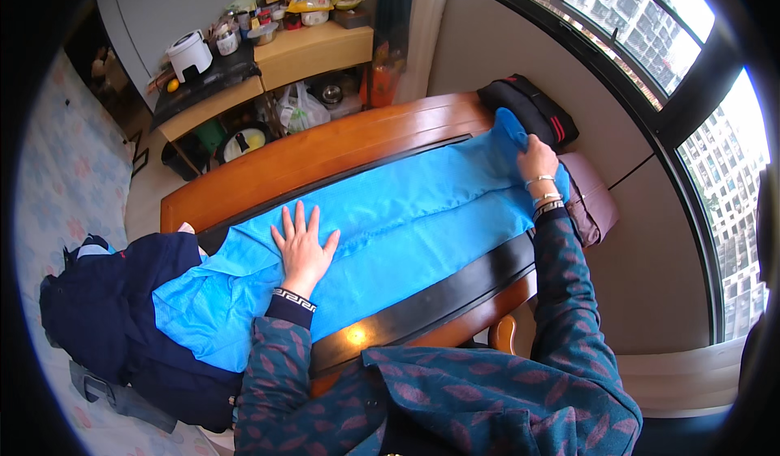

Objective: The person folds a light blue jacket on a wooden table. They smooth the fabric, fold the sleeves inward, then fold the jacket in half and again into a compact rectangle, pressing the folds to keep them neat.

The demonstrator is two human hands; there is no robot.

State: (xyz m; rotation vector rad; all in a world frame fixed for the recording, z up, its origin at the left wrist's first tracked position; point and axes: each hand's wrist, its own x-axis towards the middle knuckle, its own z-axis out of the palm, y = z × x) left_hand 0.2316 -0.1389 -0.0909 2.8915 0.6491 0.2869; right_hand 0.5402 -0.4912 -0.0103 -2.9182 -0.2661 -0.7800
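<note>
A bright blue piece of thin fabric (414, 212) lies lengthwise over the table, with a seam or fold along its middle. My left hand (303, 250) rests flat on its left half, fingers spread. At the right end, my right hand (538, 162) grips the edge of the fabric, where a corner stands up in folds. Toward the left the fabric is wrinkled and meets a dark navy garment (128, 297), which is bunched over the table's left end. Whether the two are one piece I cannot tell.
The wooden table (347, 139) has a dark inset top. Beyond its right end sit a black fabric bundle (529, 110) and a mauve bundle (588, 199), by the wall. A sideboard (314, 54) behind holds a white rice cooker (189, 56) and several jars. A floral-patterned cloth (76, 170) covers something at left.
</note>
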